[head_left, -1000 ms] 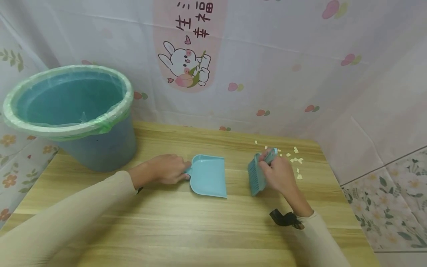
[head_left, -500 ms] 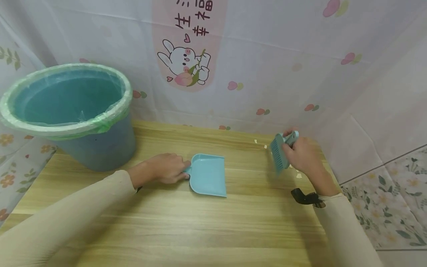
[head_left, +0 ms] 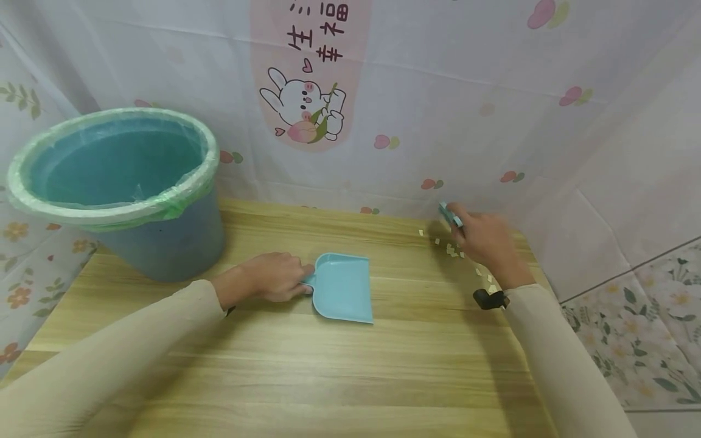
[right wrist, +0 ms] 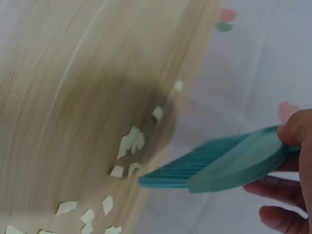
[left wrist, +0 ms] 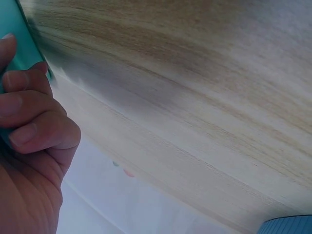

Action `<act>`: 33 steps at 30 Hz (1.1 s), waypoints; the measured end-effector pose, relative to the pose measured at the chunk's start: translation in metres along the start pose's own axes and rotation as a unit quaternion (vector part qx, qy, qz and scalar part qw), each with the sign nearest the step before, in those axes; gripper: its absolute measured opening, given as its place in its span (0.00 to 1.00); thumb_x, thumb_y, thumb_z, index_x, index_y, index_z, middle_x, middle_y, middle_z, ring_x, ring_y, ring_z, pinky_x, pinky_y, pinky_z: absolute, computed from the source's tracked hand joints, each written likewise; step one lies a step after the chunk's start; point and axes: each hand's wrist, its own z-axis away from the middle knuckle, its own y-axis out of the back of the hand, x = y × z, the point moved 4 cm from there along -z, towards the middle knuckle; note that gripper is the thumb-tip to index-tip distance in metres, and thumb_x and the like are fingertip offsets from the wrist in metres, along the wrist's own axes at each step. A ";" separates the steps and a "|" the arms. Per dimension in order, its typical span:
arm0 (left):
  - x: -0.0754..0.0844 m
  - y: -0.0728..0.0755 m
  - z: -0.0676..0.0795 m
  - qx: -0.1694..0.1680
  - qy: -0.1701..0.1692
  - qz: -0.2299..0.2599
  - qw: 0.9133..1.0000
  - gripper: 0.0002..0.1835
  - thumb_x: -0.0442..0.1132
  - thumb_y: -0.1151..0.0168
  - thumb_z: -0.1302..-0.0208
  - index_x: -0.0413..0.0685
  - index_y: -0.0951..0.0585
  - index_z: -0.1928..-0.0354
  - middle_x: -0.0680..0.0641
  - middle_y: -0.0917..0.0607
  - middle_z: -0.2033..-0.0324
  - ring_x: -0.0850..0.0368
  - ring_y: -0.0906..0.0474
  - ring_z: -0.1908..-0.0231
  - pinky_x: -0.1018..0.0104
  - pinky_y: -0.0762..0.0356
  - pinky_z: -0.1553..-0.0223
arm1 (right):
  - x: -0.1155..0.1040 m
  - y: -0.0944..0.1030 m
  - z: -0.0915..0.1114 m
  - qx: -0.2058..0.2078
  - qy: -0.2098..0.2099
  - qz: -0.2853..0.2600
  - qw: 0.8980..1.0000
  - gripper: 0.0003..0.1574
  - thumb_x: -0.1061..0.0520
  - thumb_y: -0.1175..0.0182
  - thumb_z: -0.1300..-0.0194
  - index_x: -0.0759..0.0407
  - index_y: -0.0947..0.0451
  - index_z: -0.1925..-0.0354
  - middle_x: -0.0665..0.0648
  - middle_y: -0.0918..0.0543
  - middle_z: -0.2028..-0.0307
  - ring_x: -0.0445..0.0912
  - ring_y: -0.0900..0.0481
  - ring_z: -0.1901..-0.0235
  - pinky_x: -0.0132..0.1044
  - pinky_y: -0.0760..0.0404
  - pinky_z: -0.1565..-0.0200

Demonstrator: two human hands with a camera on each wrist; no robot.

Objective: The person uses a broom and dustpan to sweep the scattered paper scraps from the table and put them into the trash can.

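A light-blue dustpan (head_left: pixel 342 289) lies on the wooden table, its wide lip facing right. My left hand (head_left: pixel 276 277) grips its handle, and in the left wrist view the fingers (left wrist: pixel 36 126) curl round it. At the back right, my right hand (head_left: pixel 484 243) holds a small blue-green brush (right wrist: pixel 229 161), lifted near the table's back edge. The right wrist view shows its bristles slanting toward the tabletop; whether they touch cannot be told. Small pale paper scraps (head_left: pixel 451 250) lie scattered below and beside the brush, several of them clustered (right wrist: pixel 130 141).
A large blue bucket (head_left: pixel 164 243) with a clear-green liner over its rim stands at the back left. Behind the table (head_left: pixel 306 377) hangs a white printed cloth (head_left: pixel 465 121). A floral-patterned wall covering (head_left: pixel 641 340) lies beyond the right edge.
My right hand first moved right with the brush over the scraps, then back and slightly left. Some scraps now sit closer together, further left. The dustpan and left hand stayed put.
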 end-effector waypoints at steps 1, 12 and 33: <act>0.000 0.000 0.000 -0.001 0.001 -0.001 1.000 0.16 0.50 0.40 0.16 0.41 0.21 0.52 0.55 0.30 0.77 0.59 0.30 0.75 0.60 0.26 0.69 | 0.000 -0.003 0.000 0.004 0.016 0.006 1.000 0.24 0.59 0.35 0.23 0.55 0.25 0.33 0.61 0.16 0.77 0.55 0.26 0.85 0.50 0.28 0.82; 0.001 -0.001 0.000 -0.008 0.006 -0.001 1.000 0.16 0.50 0.41 0.16 0.41 0.22 0.52 0.55 0.30 0.77 0.59 0.31 0.75 0.61 0.27 0.69 | -0.006 -0.025 0.002 -0.026 0.125 0.018 0.992 0.38 0.64 0.20 0.38 0.50 0.17 0.31 0.61 0.07 0.59 0.60 0.13 0.72 0.44 0.31 0.80; 0.000 -0.002 0.001 -0.003 -0.001 0.002 1.000 0.16 0.49 0.40 0.16 0.41 0.22 0.53 0.55 0.32 0.79 0.60 0.33 0.77 0.62 0.29 0.70 | -0.069 0.004 0.040 -0.015 0.242 -0.083 0.967 0.36 0.66 0.22 0.42 0.45 0.13 0.37 0.50 0.11 0.68 0.42 0.25 0.80 0.33 0.38 0.79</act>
